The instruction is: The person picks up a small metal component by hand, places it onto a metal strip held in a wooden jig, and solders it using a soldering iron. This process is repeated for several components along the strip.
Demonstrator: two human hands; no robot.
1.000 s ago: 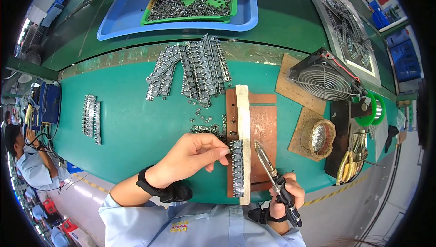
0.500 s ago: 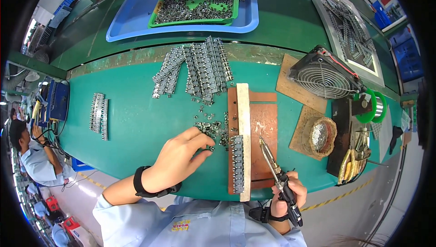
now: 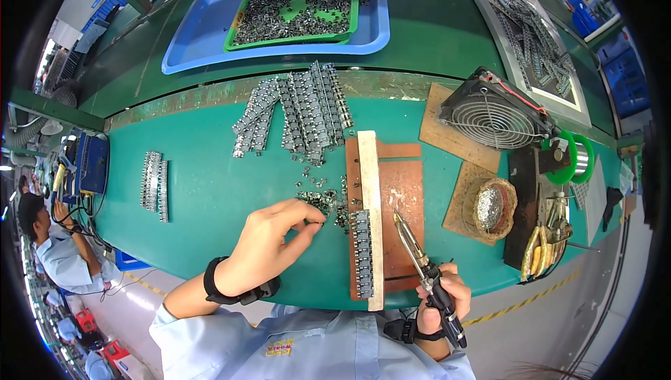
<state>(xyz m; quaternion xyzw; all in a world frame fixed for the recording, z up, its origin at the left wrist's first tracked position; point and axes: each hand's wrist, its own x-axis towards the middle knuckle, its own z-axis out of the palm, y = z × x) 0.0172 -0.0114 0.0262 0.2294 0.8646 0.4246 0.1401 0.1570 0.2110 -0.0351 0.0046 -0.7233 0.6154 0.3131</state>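
Note:
My left hand [image 3: 269, 244] is closed in a pinch beside a loose pile of small shiny metal parts [image 3: 316, 200]. A tiny metal part, partly hidden, shows at its fingertips. My right hand [image 3: 444, 301] grips a soldering iron [image 3: 435, 285] by its dark handle, with the tip pointing away from me over a reddish-brown board [image 3: 401, 202]. A pale wooden bar [image 3: 370, 219] runs lengthwise on the board. Along the bar's left side lies a strip of small dark components [image 3: 363, 254]. Some loose parts sit on the board above that strip.
Stacked component strips [image 3: 304, 111] lie farther back; two more strips [image 3: 155, 185] lie left. A blue tray [image 3: 199, 48] holds a green tray of parts. To the right are a fan [image 3: 493, 114], a solder pot [image 3: 493, 209], a solder wire spool [image 3: 581, 158] and pliers [image 3: 535, 253]. Another person [image 3: 63, 251] sits far left.
My left hand's thumb and finger have drawn closer together beside the pile. The soldering iron has shifted slightly left in the picture. The whole view has also moved a little.

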